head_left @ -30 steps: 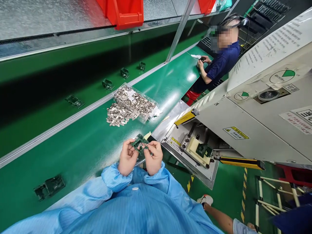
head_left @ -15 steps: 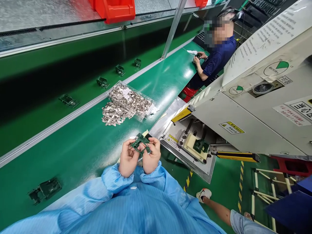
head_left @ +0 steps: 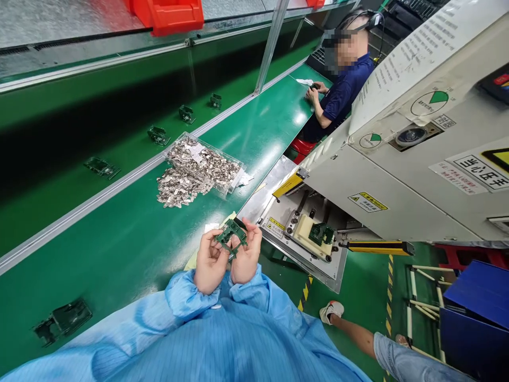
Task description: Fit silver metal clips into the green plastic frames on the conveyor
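Over belt edge [head_left: 257,187], hands [head_left: 210,268] [head_left: 246,258] hold green circuit board [head_left: 231,236].

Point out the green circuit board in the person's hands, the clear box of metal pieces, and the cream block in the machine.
Green circuit board [head_left: 231,235]: head view, board's middle.
Clear box [head_left: 210,152]: head view, upper rim.
Cream block [head_left: 304,229]: head view, top face.

From here, the person's fingers [head_left: 247,239] hide much of the green circuit board [head_left: 231,234]. Beyond the white machine [head_left: 397,180], the seated co-worker's [head_left: 342,101] head is blurred out. Right of the machine, the frame's edge cuts off a blue box [head_left: 475,313]. Left of it, the silvery metal pieces [head_left: 181,188] in a clear plastic box [head_left: 234,178] are too small to tell apart.
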A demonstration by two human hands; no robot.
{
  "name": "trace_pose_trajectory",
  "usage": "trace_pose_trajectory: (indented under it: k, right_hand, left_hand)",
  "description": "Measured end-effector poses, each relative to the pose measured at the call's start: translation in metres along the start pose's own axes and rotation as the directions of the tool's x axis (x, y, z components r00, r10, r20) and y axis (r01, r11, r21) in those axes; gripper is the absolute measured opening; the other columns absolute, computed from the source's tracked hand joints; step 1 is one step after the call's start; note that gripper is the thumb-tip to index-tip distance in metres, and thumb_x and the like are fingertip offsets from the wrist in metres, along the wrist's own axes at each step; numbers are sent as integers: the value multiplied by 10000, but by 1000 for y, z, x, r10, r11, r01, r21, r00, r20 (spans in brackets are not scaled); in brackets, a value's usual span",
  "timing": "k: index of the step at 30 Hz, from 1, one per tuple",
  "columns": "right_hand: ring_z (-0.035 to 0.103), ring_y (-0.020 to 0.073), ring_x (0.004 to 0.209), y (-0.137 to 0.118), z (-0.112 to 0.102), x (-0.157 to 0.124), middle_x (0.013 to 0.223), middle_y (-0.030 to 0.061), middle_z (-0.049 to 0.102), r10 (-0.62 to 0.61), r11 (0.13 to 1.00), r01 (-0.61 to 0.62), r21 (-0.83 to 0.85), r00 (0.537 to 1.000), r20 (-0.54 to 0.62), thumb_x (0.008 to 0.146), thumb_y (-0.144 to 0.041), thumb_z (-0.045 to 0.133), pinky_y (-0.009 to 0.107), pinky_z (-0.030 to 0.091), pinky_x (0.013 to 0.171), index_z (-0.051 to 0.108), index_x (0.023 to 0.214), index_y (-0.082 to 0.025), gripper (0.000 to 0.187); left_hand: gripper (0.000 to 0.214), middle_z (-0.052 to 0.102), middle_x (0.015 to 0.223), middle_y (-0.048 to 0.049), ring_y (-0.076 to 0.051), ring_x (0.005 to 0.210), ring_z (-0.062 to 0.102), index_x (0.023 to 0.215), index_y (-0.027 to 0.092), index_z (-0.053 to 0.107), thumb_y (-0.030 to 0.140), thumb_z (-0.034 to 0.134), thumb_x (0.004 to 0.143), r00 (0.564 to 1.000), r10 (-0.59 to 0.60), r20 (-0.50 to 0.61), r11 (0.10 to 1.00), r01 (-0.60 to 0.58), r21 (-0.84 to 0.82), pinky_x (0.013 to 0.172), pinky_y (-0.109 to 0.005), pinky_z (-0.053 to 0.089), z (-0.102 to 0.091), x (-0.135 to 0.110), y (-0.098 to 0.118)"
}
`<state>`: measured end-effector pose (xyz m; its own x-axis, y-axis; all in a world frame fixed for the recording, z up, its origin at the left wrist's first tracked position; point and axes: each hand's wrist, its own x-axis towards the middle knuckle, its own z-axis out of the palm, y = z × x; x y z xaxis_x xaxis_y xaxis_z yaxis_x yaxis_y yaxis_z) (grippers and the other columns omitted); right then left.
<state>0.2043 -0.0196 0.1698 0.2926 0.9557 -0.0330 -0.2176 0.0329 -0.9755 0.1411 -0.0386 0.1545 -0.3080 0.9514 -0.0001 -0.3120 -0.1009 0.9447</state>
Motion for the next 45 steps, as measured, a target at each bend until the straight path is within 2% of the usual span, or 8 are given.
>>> trace_pose_trajectory:
  k: [6, 15, 20, 25, 29, 34, 38, 45]
  right_hand:
    - [616, 233, 1015, 14, -33, 4, 1172, 114, 611, 52, 999, -51, -12, 994, 100, 799, -369, 663, 359, 537, 810, 511, 1174, -217, 431]
    - [626, 215, 827, -23, -156, 8, 1052, 119, 671, 1, 948, -36, -317, 994, -109, 755, -478, 711, 321, 511, 643, 622, 1057, -200, 420]
    - [597, 220, 878, -72, -176, -2, 1335, 102, 521, -82, 803, 211, -557, 966, 247, 613, -404, 871, 314, 496, 639, 484, 1359, -296, 848]
    - [593, 226, 857, -81, -219, -10, 1122, 102, 616, -178, 772, 150, -618, 984, 16, 639, -373, 851, 303, 494, 608, 602, 1193, -231, 625]
    - [611, 242, 881, -69, -274, -6, 1027, 118, 646, -194, 844, -68, -533, 886, -420, 613, -412, 828, 330, 503, 676, 545, 1173, -162, 676]
    - [618, 234, 853, -67, -308, 30, 1009, 128, 658, -276, 859, -69, -508, 773, -571, 554, -442, 810, 307, 489, 649, 536, 1133, -134, 710]
    - [597, 232, 895, -68, -303, 74, 1080, 123, 629, -366, 766, 36, -641, 845, -390, 592, -451, 786, 281, 479, 609, 552, 1193, -153, 710]
    - [609, 270, 954, -54, -302, 120, 997, 90, 629, -229, 530, 40, -847, 969, -97, 567, -426, 833, 399, 507, 832, 609, 1184, -194, 696]
  left_hand:
    - [408, 678, 918, -40, -144, 792, 679, 1097, 239, 495, 317, 718, 765, 995, -49, 85, 999, 50, -13, 695, -221, 555, 3, 10, -8]
    - [435, 686, 918, -62, -177, 792, 692, 1122, 233, 487, 336, 701, 758, 910, -214, 356, 975, 220, 24, 752, -301, 567, 21, 10, -26]
    - [356, 607, 653, 5, -143, 568, 613, 1164, 215, 571, 215, 591, 809, 604, -233, 762, 969, 81, 231, 544, -231, 519, 62, 8, -23]
    - [564, 684, 848, -54, -195, 744, 676, 1327, 227, 486, 268, 636, 785, 327, -172, 929, 944, -215, 251, 665, -295, 564, 124, 32, -33]
    - [813, 487, 1373, -183, -351, 1294, 440, 1375, 172, 419, 309, 766, 653, 411, -158, 898, 895, -324, 306, 1071, -504, 373, 202, 54, -55]
    - [785, 593, 1231, -206, -413, 1228, 496, 1259, 110, 515, 178, 805, 533, 456, -204, 866, 843, -368, 392, 1061, -540, 374, 272, 57, -67]
    - [761, 621, 1211, -127, -312, 1142, 587, 1287, 177, 475, 361, 787, 617, 468, -199, 861, 848, -359, 391, 1008, -434, 470, 235, 63, -52]
    - [592, 659, 1067, -65, -252, 993, 659, 1135, 198, 526, 483, 731, 658, 569, -337, 750, 818, -219, 533, 950, -432, 530, 75, 78, -59]
